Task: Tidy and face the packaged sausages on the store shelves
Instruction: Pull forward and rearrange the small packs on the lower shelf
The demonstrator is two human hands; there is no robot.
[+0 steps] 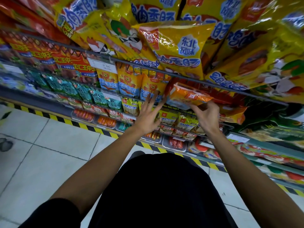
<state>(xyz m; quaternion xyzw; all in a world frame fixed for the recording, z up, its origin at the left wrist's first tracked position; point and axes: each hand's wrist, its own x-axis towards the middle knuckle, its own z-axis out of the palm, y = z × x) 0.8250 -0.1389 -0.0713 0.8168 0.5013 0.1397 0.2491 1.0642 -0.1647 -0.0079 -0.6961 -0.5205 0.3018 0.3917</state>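
The orange sausage pack (189,96) is a flat plastic pouch with a red logo patch on its face and a pale blue band along the lower edge. It is tilted, with its short end turned toward the shelf, and it sits in the air just in front of the wire shelf rail (148,67), below the big yellow sausage bags (179,48) that hang over the rail. I see my right hand (206,116) under the pack: the fingers are curled up around its lower edge and grip it from below. My left hand (148,116) is wide open, the fingers straight and spread, and the fingertips reach to the row of yellow lion-print packs (128,81) that stand upright behind the rail. I cannot tell if the fingertips really touch these packs or only come very near. To the left of this row stand red sausage packs (65,61), with a white price tag (102,65) on the rail in front of them. Lower shelves hold green packs (82,92) and small trays of red sausages (83,115). The floor is pale tile (41,145) with a yellow-black stripe (65,120) along the shelf base.
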